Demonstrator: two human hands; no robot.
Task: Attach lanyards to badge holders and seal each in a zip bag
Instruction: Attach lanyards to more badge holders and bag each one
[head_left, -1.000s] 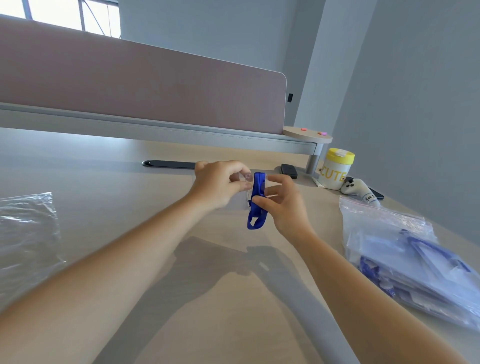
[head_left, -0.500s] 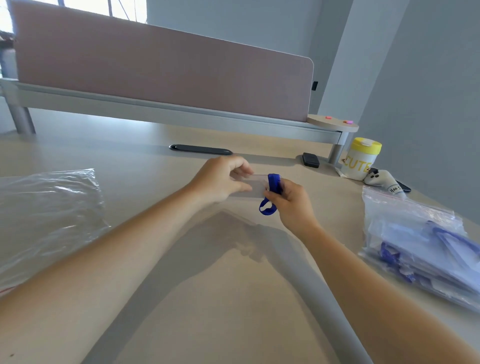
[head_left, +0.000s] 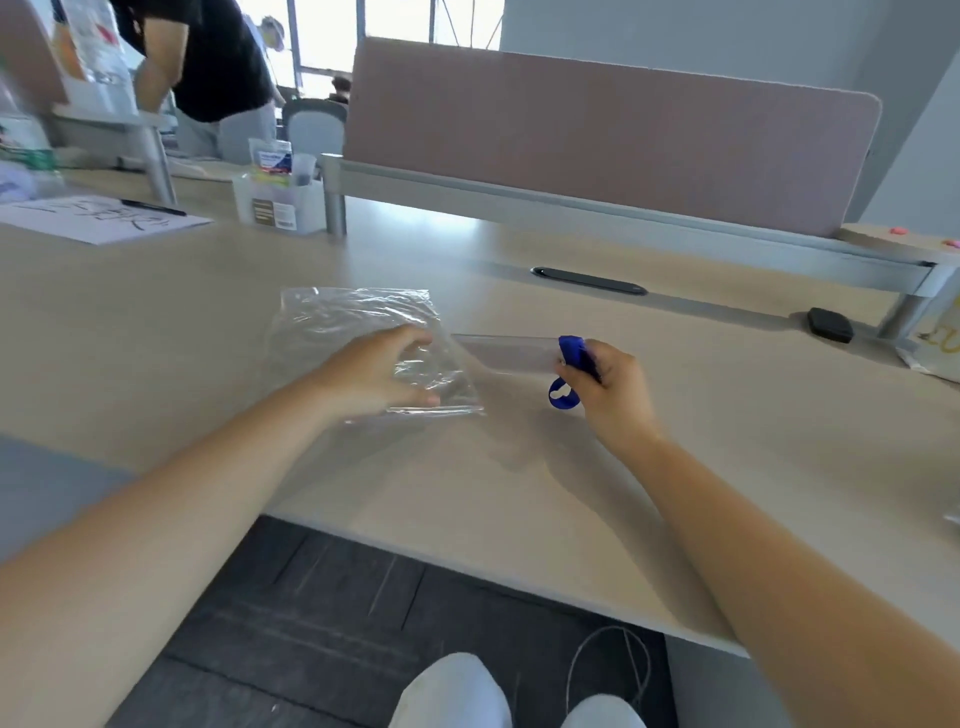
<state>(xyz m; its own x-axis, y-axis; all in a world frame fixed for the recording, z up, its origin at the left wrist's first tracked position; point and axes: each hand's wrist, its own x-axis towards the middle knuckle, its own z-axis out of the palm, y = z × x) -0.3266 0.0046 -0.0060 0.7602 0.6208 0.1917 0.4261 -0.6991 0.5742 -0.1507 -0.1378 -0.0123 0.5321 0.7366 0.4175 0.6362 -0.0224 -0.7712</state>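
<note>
Right now the right hand (head_left: 610, 387) pinches the bunched blue lanyard (head_left: 570, 358) with the clear badge holder (head_left: 506, 353) sticking out left, aimed toward the zip bag (head_left: 358, 332) lying on the desk (head_left: 519, 493). Left hand (head_left: 382, 376), fingers loosely spread, rests on the bag, likely to pick it up for loading.

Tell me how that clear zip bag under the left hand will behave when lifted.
The zip bag is thin, wrinkled film, so it will probably flop and sag. It looks empty, likely very light. Its glossy surface may slide on the desk.
</note>
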